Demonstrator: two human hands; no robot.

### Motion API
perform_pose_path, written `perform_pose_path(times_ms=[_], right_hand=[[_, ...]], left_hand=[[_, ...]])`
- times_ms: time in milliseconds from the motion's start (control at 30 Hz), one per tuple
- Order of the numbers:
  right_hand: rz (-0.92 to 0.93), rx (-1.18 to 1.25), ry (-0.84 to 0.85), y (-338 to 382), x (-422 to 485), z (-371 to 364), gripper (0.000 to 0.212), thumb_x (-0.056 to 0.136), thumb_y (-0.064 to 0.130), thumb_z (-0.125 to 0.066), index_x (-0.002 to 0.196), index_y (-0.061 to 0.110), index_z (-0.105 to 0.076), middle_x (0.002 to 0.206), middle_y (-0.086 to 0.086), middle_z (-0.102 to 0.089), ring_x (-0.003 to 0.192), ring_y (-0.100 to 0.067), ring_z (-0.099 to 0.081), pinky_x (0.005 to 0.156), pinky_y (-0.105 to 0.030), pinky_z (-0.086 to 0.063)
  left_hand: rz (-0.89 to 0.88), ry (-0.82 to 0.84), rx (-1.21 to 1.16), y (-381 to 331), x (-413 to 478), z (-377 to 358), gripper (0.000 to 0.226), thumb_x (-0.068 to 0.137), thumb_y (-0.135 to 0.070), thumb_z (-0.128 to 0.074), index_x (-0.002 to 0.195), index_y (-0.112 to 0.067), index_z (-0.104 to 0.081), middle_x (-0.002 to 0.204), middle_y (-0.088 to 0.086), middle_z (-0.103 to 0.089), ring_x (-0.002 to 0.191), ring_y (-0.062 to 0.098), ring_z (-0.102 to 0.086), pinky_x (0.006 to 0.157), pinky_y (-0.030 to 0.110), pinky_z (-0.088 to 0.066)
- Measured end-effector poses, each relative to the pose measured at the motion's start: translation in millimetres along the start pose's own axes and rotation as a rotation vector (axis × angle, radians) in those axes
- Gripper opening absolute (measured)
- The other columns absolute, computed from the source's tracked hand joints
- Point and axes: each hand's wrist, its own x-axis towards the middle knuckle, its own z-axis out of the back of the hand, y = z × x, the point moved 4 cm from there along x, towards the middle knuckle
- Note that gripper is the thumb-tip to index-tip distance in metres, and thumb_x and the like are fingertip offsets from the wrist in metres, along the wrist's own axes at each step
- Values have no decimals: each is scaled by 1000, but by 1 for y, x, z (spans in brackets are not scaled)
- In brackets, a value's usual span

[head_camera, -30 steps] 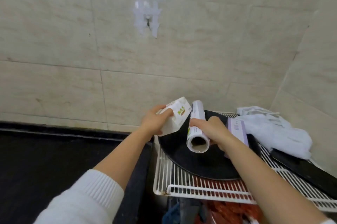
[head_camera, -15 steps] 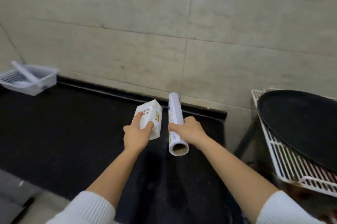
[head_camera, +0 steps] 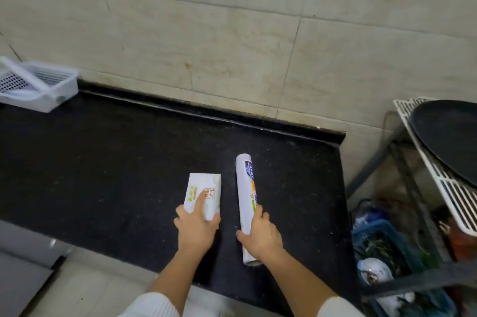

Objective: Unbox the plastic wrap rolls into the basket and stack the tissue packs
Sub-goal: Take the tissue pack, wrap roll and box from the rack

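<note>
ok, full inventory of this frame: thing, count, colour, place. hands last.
tissue pack: 1, white with green and orange print, on the counter, under the left hand
plastic wrap roll: 1, white with a coloured label, lying on the counter right of the pack, apart from it
counter: 1, black speckled, along the tiled wall
basket: 1, white perforated plastic, far left of the counter
wire rack: 1, white, right of the counter
round pan: 1, black, on top of the rack
blue crate: 1, low beside the rack, contents unclear
left hand: 1, gripping the pack's near end
right hand: 1, gripping the roll near its near end
</note>
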Motion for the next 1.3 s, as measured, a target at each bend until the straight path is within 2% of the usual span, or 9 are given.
perform_pose_path(times_ms=[167,333,500,767,867,1000,1067,1200,1300], right_hand=[[-7,51,47,-3,1,23,87,76,63,-63,138,12,-29,134,-10,-45,116,-31,-56,84,-40,-47],[47,77,-142,-29,12,119,73,86,53,-58,140,10,-34,144,-13,-39,121,-34,-53,90,-42,-48],[77,3,-386,-85,3,254,60,89,45,-57,134,9,-40,138,-12,-45,117,-34,-54,89,-42,-48],[-74,-67,-662,-233,-43,406,56,89,41,-57,131,8,-42,133,-14,-48,120,-34,-49,91,-45,-47],[-256,-155,-742,-297,-57,431,64,87,48,-56,135,8,-40,140,-16,-43,129,-34,-37,99,-49,-40],[-440,-186,-692,-362,-66,436,69,84,53,-57,136,11,-38,139,-16,-39,127,-36,-36,101,-49,-37],[-465,-113,-664,-381,-64,434,69,84,50,-59,135,10,-37,135,-17,-41,122,-36,-43,98,-46,-41],[-452,82,-641,-394,-57,426,69,86,45,-59,139,10,-30,134,-19,-45,113,-34,-54,77,-35,-42],[-408,140,-661,-385,-56,429,69,89,46,-55,142,11,-29,136,-18,-46,114,-33,-54,76,-33,-40]], left_hand=[[-21,-59,216,-19,8,8,57,87,-56,-47,139,-33,-37,150,15,-20,139,34,-12,113,60,-13],[-276,-77,249,-93,10,6,50,91,-43,-47,136,-20,-44,154,20,-18,142,35,-11,113,51,-17],[-554,-22,187,-247,-17,-22,53,92,-40,-48,138,-14,-42,152,21,-23,140,37,-18,109,49,-27],[-873,185,84,-434,-121,-102,57,92,-40,-47,141,-13,-38,146,21,-35,138,36,-26,112,45,-27],[-905,281,103,-455,-158,-145,59,91,-45,-45,143,-20,-34,152,17,-26,142,33,-20,114,44,-25],[-897,297,274,-452,-183,-192,59,92,-51,-39,144,-25,-32,157,14,-19,147,31,-8,119,49,-1],[-899,250,347,-449,-187,-202,58,91,-53,-34,143,-28,-31,157,12,-21,147,29,-10,117,51,7],[-907,195,374,-448,-186,-206,60,90,-57,-29,144,-30,-29,158,10,-23,147,27,-12,117,51,8],[-912,179,399,-448,-185,-205,60,90,-58,-30,143,-31,-29,157,9,-24,147,27,-13,117,51,7]])
